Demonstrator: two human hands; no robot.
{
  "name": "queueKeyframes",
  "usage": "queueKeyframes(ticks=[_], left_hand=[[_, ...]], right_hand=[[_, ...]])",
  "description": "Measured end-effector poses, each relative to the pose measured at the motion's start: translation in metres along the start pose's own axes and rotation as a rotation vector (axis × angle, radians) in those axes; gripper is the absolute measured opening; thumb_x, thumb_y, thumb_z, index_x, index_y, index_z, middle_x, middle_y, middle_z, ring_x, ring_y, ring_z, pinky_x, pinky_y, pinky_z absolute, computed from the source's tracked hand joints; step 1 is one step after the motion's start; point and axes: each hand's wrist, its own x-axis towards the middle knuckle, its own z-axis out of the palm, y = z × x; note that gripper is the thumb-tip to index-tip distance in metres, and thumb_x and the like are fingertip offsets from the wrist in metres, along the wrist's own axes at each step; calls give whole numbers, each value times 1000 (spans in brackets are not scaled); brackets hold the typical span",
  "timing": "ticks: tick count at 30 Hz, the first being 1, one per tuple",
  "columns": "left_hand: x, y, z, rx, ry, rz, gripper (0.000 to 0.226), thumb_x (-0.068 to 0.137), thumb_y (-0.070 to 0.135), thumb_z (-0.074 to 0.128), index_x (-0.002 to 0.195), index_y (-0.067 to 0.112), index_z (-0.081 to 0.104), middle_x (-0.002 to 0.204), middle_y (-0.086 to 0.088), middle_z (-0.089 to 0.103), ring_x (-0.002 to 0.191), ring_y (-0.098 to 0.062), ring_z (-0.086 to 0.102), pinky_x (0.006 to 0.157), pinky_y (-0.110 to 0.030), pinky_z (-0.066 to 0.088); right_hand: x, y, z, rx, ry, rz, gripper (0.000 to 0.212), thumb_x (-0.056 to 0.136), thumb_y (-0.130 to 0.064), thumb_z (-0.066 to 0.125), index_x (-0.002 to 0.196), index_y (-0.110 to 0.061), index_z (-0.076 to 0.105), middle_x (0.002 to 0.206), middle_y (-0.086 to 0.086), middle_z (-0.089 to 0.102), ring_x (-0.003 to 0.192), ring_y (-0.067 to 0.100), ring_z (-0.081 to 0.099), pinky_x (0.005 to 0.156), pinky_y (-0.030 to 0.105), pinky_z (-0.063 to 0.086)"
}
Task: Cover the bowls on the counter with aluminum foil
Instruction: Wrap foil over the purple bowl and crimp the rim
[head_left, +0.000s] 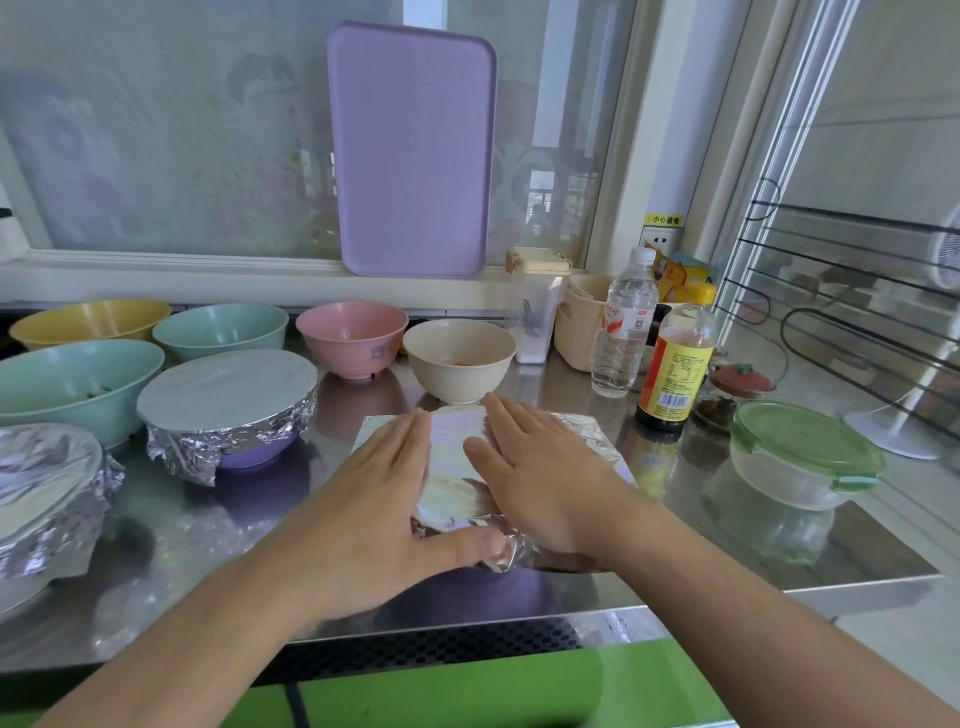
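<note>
Both my hands are flat on top of a foil sheet (454, 462) that's draped over a bowl in the middle of the steel counter (208, 545). The bowl itself is basically hidden under the foil and my hands, so I can't tell its colour. My left hand (384, 488) has its fingers straight and together, pressing down on the left side of the sheet, thumb stretched out along the crinkled near edge. My right hand (540, 467) is the same deal on the right side, fingers straight, palm down, not gripping anything.

To the left there's a purple bowl (249, 447) already wrapped, foil smooth on top and scrunched around the rim. Another foil-covered bowl (47, 488) sits at the far left edge.

Still uncovered: a big teal bowl (72, 384), a yellow bowl (91, 322), a smaller teal bowl (221, 330), a pink bowl (353, 338) and a cream bowl (460, 358) just behind my fingertips.

On the right stand a water bottle (623, 327), a sauce bottle (675, 369) and a clear container with a green lid (802, 454). A purple tray (410, 150) leans against the window.
</note>
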Motion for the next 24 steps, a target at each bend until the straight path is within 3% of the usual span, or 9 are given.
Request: queueKeyframes(ticks=[4, 10, 14, 20, 24], left_hand=[[0, 2, -2, 30, -34, -41, 143, 62, 105, 32, 162, 20, -24, 169, 14, -27, 148, 7, -24, 122, -21, -2], [0, 4, -6, 60, -57, -39, 147, 59, 105, 37, 161, 20, -26, 161, 23, -29, 142, 9, -25, 117, -18, -7], [1, 1, -6, 53, -74, -28, 151, 57, 107, 39, 161, 21, -27, 166, 19, -29, 145, 8, -25, 119, -19, -6], [2, -2, -7, 59, -99, -16, 153, 54, 106, 42, 160, 22, -30, 155, 24, -36, 145, 7, -28, 120, -20, -8], [3, -6, -8, 84, -104, 3, 154, 58, 100, 55, 159, 21, -30, 164, 19, -32, 150, 4, -25, 125, -22, -4]], right_hand=[[-16, 1, -6, 2, -6, -48, 80, 108, -63, 23, 169, -16, 1, 178, 1, 4, 162, 12, -3, 132, 37, 3], [-40, 11, -10, 25, -54, -76, 91, 98, -78, 23, 169, -29, -6, 174, -15, -15, 156, -3, -22, 119, 17, -14], [-43, 21, -17, 73, -141, -34, 106, 87, -89, 22, 167, -30, -13, 171, -21, -23, 152, -7, -27, 128, 26, -8], [-40, 19, -25, 22, -204, -71, 121, 84, -91, 40, 166, -26, -19, 169, -21, -27, 153, -3, -28, 131, 31, -4], [-45, 26, -27, 1, -205, -85, 130, 80, -87, 59, 164, -30, -23, 167, -25, -31, 152, -7, -29, 129, 27, -3]])
